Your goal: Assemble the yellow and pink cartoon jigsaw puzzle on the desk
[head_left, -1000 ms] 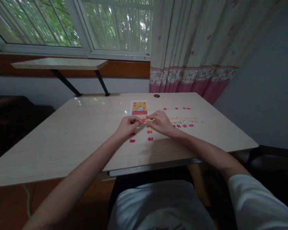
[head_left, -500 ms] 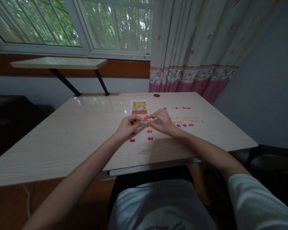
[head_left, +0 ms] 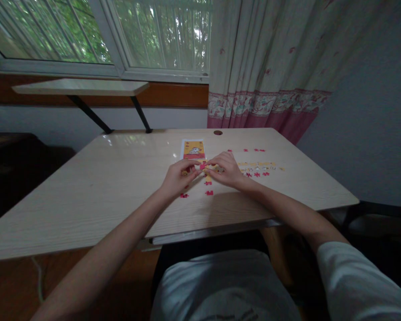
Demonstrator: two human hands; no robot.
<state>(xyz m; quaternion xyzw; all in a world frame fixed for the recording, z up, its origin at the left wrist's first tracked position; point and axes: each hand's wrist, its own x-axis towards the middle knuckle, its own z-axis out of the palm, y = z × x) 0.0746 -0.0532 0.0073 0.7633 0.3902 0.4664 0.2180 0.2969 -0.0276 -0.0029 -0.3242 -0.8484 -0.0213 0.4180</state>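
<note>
Between my fingertips, just above the table, is a red jigsaw puzzle piece [head_left: 203, 165]. My left hand [head_left: 178, 174] pinches it from the left, thumb and forefinger closed. From the right, my right hand [head_left: 225, 168] grips it the same way. Beneath and around the hands lie yellow and red puzzle pieces, partly covered by the fingers. Two red pieces lie nearer the body, a left one [head_left: 184, 195] and a right one [head_left: 209, 193]. Just beyond the hands rests a picture card [head_left: 193, 150] with a white animal on yellow and red.
Rows of loose pieces [head_left: 257, 169] in yellow, white and red lie right of my right hand. Several red pieces [head_left: 259, 150] are farther back. A raised shelf [head_left: 83, 87] on black legs stands at the table's [head_left: 96, 196] back left. A curtain [head_left: 250, 107] hangs behind.
My left fingers have shifted slightly right and up onto the red piece, which now shows more between both hands. My right hand has barely moved.
</note>
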